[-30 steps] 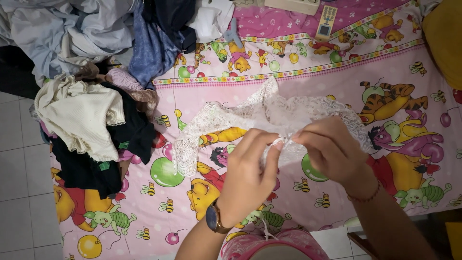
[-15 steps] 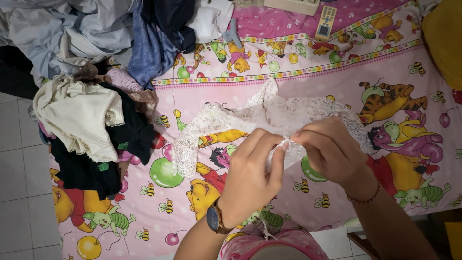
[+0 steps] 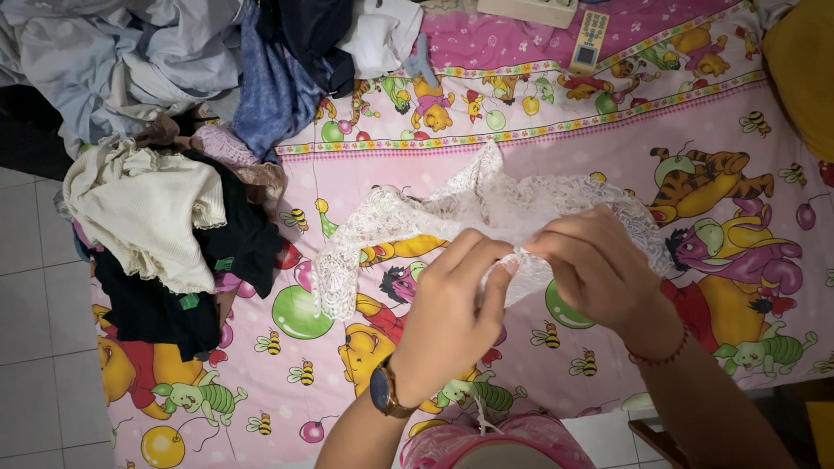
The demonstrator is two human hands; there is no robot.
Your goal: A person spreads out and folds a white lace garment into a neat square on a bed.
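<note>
Likely featherlight, limp and easily snagged: white lace garment [image 3: 486,213], best pinched at a hemmed edge rather than through the open mesh. Sheer, floral-patterned, scalloped along the border, draped in a crumpled band over the pink cartoon bedsheet [image 3: 556,130]. Pinched between fingertips of left hand [image 3: 447,317] and right hand [image 3: 599,269], both closed on its near edge. Heaped clothes pile [image 3: 165,148] to the left; remote control [image 3: 591,39] beyond.
</note>
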